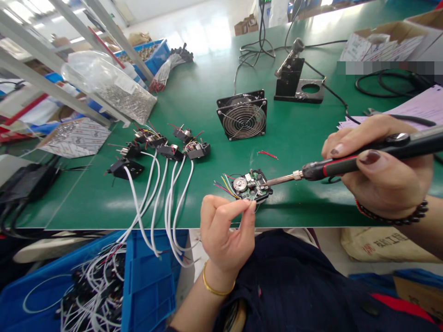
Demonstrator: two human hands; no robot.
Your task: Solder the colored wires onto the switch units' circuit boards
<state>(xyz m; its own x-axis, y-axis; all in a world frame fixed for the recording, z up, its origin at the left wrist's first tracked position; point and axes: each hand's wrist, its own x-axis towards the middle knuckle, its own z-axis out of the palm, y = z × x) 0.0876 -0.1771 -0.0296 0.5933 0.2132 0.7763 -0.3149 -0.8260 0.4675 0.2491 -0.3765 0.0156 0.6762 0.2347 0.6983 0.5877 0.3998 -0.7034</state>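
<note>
Gold bangle (217,287), dark beaded bracelet (392,217), maroon nail polish (369,157), navy garment (277,276) with red trim (401,306)

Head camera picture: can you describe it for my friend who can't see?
A person's right hand points a soldering iron at a small round circuit board with colored wires, on a green workbench. The left hand pinches at the board's edge.

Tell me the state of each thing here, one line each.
Right hand: gripping the soldering iron.
Soldering iron: tip at the circuit board.
Left hand: pinching wires beside the board.
Circuit board: flat, coloured wires attached.
Cooling fan: upright on the green mat.
Blue crate: holding white-wired parts.
</note>
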